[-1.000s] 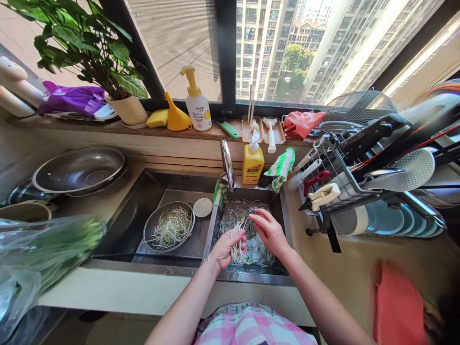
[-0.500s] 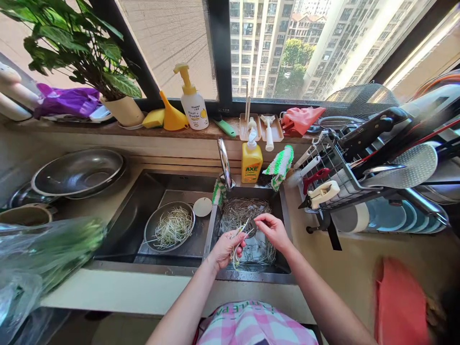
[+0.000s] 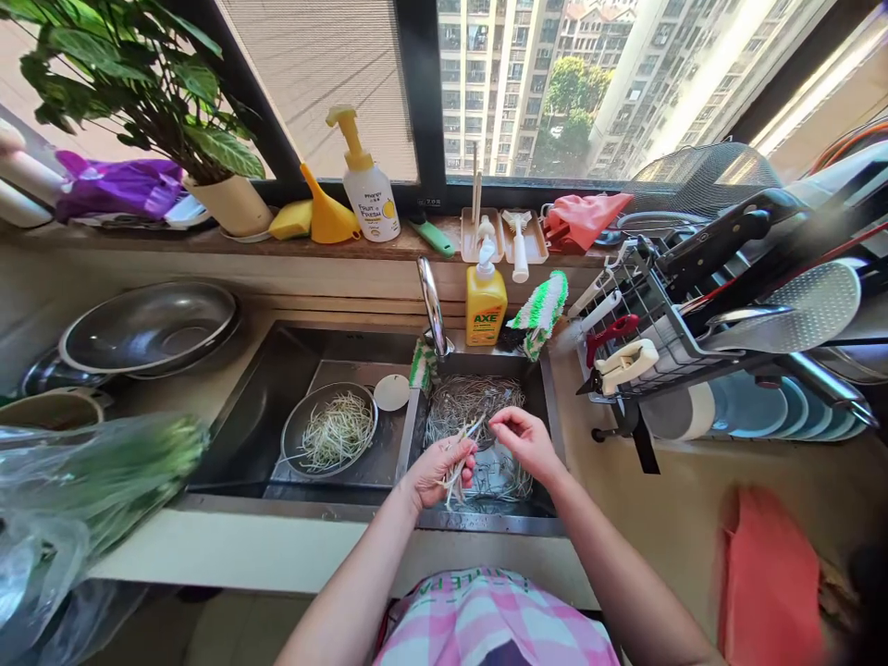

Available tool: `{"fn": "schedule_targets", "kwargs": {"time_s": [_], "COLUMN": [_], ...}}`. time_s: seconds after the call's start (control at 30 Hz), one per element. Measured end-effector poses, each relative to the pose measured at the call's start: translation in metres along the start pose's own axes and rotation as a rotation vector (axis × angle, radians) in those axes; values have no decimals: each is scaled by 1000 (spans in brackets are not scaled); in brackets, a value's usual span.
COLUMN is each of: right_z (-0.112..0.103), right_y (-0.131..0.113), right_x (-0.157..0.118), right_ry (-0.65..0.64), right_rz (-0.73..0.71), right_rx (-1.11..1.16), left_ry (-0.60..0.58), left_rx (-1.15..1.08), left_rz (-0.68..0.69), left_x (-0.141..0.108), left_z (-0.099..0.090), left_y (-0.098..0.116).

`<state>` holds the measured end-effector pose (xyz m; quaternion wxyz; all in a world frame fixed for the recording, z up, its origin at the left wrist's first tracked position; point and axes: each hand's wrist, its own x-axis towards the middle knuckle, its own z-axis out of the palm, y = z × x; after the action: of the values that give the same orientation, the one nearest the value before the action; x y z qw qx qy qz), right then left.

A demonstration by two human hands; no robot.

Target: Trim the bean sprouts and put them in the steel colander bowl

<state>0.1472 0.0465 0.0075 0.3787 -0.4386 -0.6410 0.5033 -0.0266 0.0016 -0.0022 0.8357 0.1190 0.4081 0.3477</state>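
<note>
Over the right sink basin, my left hand is closed around a small bunch of bean sprouts; their pale ends stick out above and below the fingers. Just right of it, my right hand is pinched, thumb against fingertips, close to the upper tips of the bunch. Anything between those fingertips is too small to make out. Thin, stringy strands and water lie in the basin below. In the left basin, a round metal bowl holds a heap of bean sprouts.
A faucet and a yellow soap bottle stand behind the sink. A pale round disc lies beside the bowl. At right is a dish rack with knives and plates. Bagged greens and a wok occupy the left counter.
The view has shifted slightly. My left hand still grips the bean sprouts, and my right hand stays pinched near their tips with only a small movement.
</note>
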Motion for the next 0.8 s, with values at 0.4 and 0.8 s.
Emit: {"fn": "schedule_targets", "kwargs": {"time_s": [0.4,0.8], "right_z": [8,35], "right_y": [72,12], "right_x": [-27,-45], "right_ry": [-16,-82], "right_rz": [210,-64], "right_rx": [-337,-216], "left_ry": [125,310], "left_rx": [-543,-720], "left_rz": [194,265], "left_x": [7,15], "left_z": [-14,-1], "left_y": [13,22]}}
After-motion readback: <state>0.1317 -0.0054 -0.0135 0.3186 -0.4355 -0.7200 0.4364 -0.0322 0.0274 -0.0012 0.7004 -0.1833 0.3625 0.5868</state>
